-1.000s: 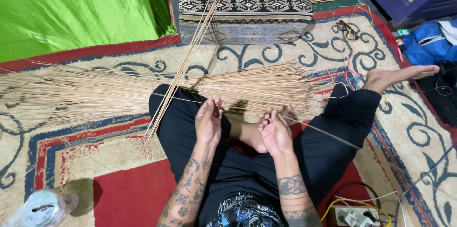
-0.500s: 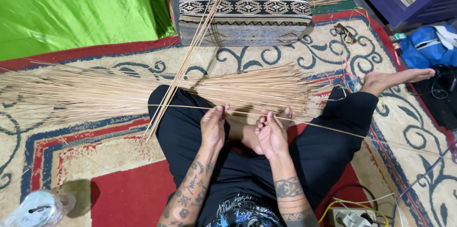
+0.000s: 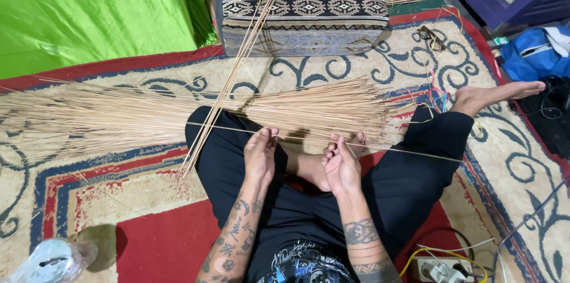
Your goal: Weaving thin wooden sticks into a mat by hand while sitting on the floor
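**Thin stick pinched over crossed legs**

Nearest, a plastic bottle (image 3: 44, 261) and a power strip (image 3: 439, 271) on the rug (image 3: 148, 241); above the lap, left hand (image 3: 261, 153) and right hand (image 3: 340, 163) each closed on one thin stick (image 3: 409, 153); beyond, a wide heap of sticks (image 3: 119, 117); farthest, a patterned cushion (image 3: 303, 13) and green cloth (image 3: 89, 10).

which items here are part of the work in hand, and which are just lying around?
In use:
- left hand and right hand, pinching one thin tan stick between them
- long pile of thin tan sticks across the patterned carpet
- slanted bundle of tan sticks

Lying about:
- patterned woven cushion
- green cloth
- blue bag
- white power strip
- clear plastic bottle
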